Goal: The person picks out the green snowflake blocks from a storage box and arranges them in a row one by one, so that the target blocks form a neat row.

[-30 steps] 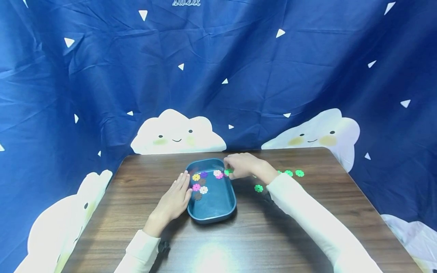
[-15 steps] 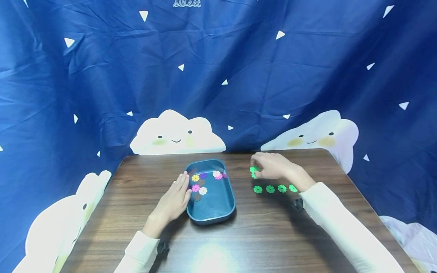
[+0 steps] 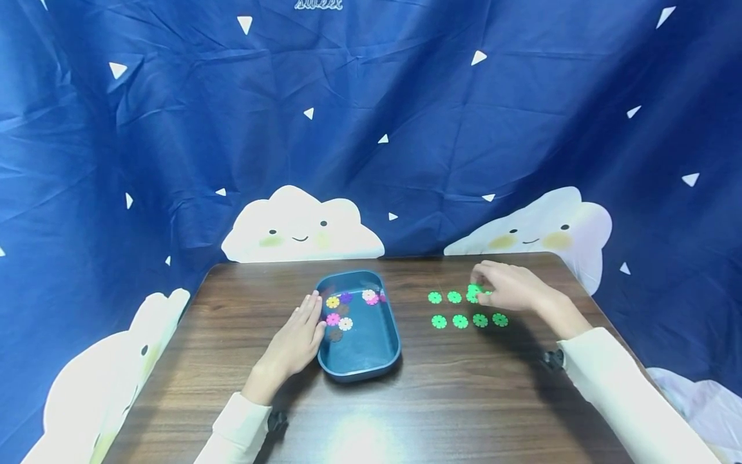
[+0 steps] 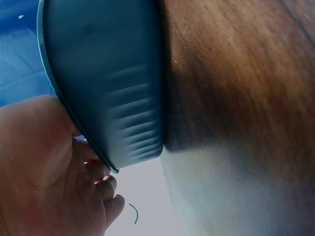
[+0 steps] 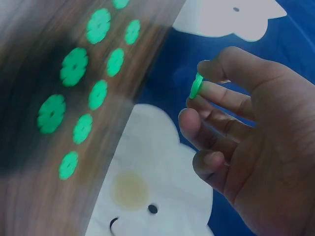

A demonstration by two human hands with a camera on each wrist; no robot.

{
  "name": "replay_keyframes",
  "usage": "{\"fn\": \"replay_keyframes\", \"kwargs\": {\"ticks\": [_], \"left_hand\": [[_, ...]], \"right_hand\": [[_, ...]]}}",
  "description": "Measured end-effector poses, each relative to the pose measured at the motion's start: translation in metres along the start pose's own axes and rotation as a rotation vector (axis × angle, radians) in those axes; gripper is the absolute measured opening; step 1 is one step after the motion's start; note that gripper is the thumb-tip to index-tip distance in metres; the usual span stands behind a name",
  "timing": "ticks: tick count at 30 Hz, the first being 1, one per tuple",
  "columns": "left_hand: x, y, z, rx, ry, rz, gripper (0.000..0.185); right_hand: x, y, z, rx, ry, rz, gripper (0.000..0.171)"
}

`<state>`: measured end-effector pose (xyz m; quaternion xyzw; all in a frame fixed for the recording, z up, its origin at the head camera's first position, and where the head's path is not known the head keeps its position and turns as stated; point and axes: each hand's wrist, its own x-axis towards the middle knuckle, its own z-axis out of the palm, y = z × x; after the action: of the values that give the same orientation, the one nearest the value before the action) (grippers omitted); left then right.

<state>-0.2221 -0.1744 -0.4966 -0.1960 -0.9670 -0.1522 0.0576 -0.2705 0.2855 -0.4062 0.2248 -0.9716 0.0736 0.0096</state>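
Observation:
In the right wrist view my right hand (image 5: 268, 128) pinches a green flower-shaped plastic piece (image 5: 196, 86) between thumb and index fingertip, above the table. Two rows of similar green flower pieces lie flat below it, a near row (image 3: 460, 321) and a far row (image 3: 435, 298); the hand overlaps part of the far row in the head view. My left hand (image 3: 292, 338) lies with straight fingers against the left rim of a dark teal tray (image 3: 362, 354). Inside the tray are several flower pieces, among them yellow (image 3: 332, 301), purple (image 3: 346, 297), pink (image 3: 333, 319) and white (image 3: 345, 324).
The brown wood-grain table (image 3: 237, 303) carries the tray left of the green rows. A blue curtain (image 3: 417, 129) with white clouds and triangles hangs behind the far edge.
My right hand has moved from the tray's right rim to the right, over the far row. That row's left pieces, hidden by the hand, now show. The left hand and tray stay put.

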Motion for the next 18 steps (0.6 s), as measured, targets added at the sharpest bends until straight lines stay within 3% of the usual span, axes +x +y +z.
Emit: {"fn": "replay_keyframes", "kwargs": {"ticks": [18], "left_hand": [[0.0, -0.001, 0.002, 0.016, 0.013, 0.003, 0.058]], "right_hand": [[-0.044, 0.062, 0.024, 0.032, -0.046, 0.136, 0.034]]}}
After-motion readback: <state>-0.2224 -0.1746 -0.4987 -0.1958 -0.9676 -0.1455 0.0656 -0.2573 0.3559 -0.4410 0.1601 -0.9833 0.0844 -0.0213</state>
